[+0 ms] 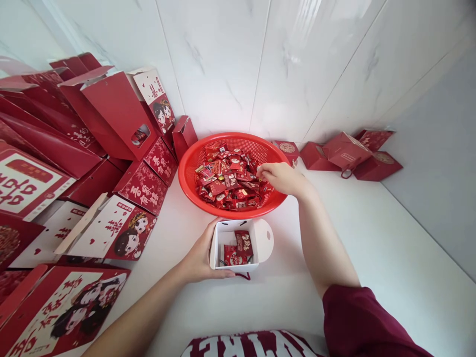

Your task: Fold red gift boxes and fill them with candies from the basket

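Observation:
My left hand (201, 255) grips a small gift box (229, 230) from its left side, on the near side of the basket. The box has a white inside, its rounded flap stands out to the right, and a dark red cord shows at its near edge. Several red-wrapped candies (243, 244) lie in it. Over the right part of a red plastic basket (188, 191) is my right hand (281, 178), its fingers curled and pressed together. What they hold, if anything, is hidden. Many wrapped candies (226, 181), mostly red, fill the basket.
Red and white gift boxes (115, 114) crowd the left side, some stacked or leaning. More small red boxes (345, 151) stand along the wall at the back right. A marbled tile wall (223, 64) rises behind the white tabletop (394, 238).

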### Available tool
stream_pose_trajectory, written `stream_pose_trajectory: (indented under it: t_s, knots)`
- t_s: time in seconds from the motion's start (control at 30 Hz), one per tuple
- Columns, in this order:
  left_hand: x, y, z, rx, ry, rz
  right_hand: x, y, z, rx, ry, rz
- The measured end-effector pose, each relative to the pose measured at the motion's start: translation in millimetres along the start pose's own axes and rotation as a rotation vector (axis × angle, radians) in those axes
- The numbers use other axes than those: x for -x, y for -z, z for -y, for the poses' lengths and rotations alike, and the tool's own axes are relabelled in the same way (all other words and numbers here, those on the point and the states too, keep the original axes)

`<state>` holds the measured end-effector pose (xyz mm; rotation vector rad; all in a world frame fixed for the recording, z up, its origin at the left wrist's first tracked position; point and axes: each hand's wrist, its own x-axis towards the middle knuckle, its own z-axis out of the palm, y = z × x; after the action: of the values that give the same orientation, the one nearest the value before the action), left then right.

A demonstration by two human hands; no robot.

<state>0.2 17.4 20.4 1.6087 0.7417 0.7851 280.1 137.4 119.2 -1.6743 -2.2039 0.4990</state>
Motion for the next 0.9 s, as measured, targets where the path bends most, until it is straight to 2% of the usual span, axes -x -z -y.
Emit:
stream_pose_trajectory:
  t_s: [0.07,0.17,0.27,0.33,0.43,0.67,0.77,0.9]
  knots:
    - [0,0.3,-1,-0.01,0.002,-0.005,-3,-3,2,-0.03,0.026,-0.062]
    - [0,0.6,-3,-0.036,0.005,-0.005,-9,-7,-3,-0.053,0.043,-0.264]
    - [0,0.6,-4,-0.048,-0.004,-0.001,-16,-10,-13,0.024,-0.023,-0.36]
    - [0,0.4,-4,-0.051,-0.013,-0.001,-20,-12,-19,0.127,-0.066,-0.291]
    - [-1,0.4,-3,-0.059,-0.01,-0.012,-25,-18,-24,0.261,-0.085,-0.111]
    - [0,-1.2,-2,-0.06,0.022,-0.019,-42,-35,-25,0.35,-0.121,0.248]
    - [-1,-2.4,-2,-0.024,0.026,-0.012,-53,-43,-26,0.347,-0.149,0.298]
    - [-1,-1.9,-1,-0.052,0.031,-0.014,-66,-51,-28,0.228,-0.127,0.26]
